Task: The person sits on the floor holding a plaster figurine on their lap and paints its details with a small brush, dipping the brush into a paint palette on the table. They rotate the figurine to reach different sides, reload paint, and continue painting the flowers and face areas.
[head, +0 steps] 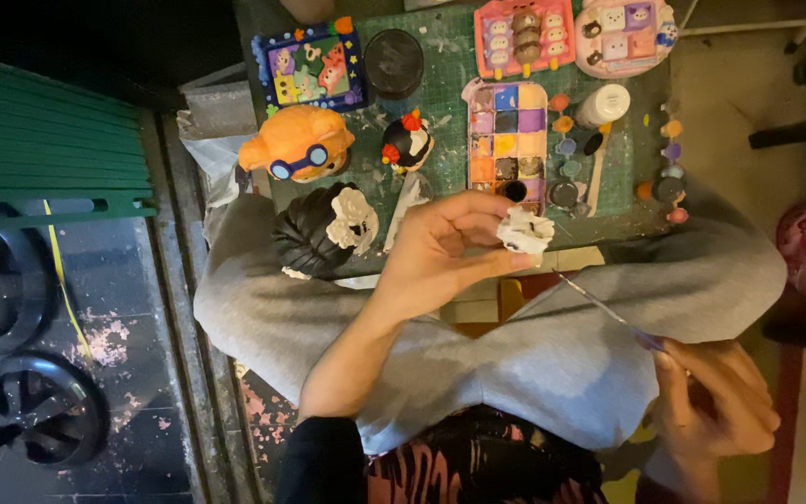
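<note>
White plaster piece [525,231] sits pinched in my left hand [440,247]; my right hand [715,397] grips a thin brush [599,308].

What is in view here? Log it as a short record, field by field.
left hand: holds a small white plaster piece in its fingertips
right hand: holds a thin paintbrush, tip toward the piece
table: green cutting mat
paints: palette box of coloured wells, small paint pots
figures: orange figure, black-haired figure, small black figure with red bits
lap: grey trousers
</note>
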